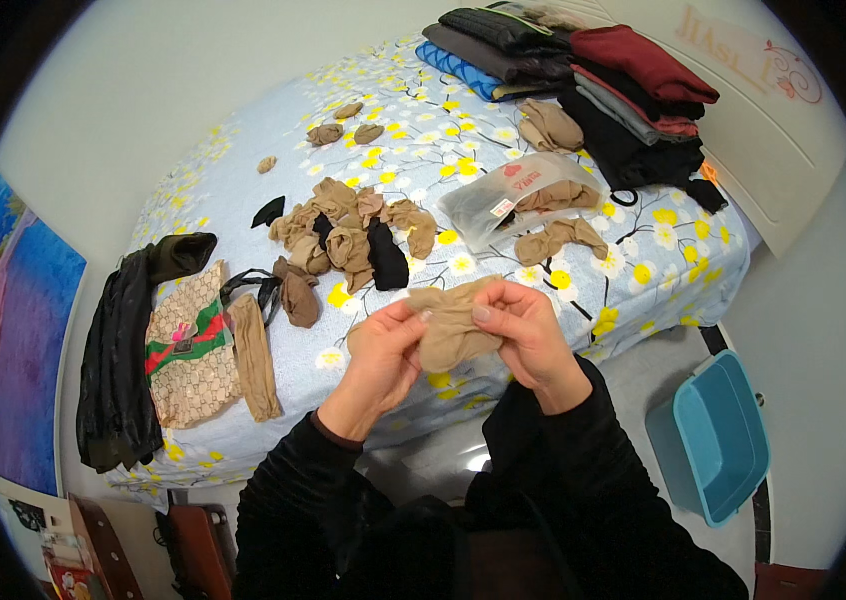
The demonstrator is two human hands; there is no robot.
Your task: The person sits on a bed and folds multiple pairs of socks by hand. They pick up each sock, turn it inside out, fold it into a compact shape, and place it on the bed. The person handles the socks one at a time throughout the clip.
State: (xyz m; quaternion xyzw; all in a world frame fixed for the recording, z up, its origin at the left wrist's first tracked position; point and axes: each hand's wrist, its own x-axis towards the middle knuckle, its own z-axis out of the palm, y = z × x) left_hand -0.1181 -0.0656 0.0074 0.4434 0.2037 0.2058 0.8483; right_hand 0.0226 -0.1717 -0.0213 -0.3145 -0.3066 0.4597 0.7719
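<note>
Both of my hands pinch a beige nylon stocking [456,337] above the near edge of the bed. My left hand [385,356] grips its left side and my right hand [528,334] its upper right side. Just beyond them lies a heap of crumpled beige and brown stockings [348,247], with a few black pieces among them. To the right of the heap is a frosted plastic bag [483,202] with brown hosiery in it, and a loose beige stocking [561,240] lies just below the bag. Several small rolled stockings [325,134] are farther back.
A patterned bag [194,360], a flat tan stocking [254,360] and dark folded garments [119,360] lie at the left. Stacks of folded clothes [640,67] stand at the back right on the flowered bedspread [460,142]. A blue plastic tub [719,439] is on the floor at right.
</note>
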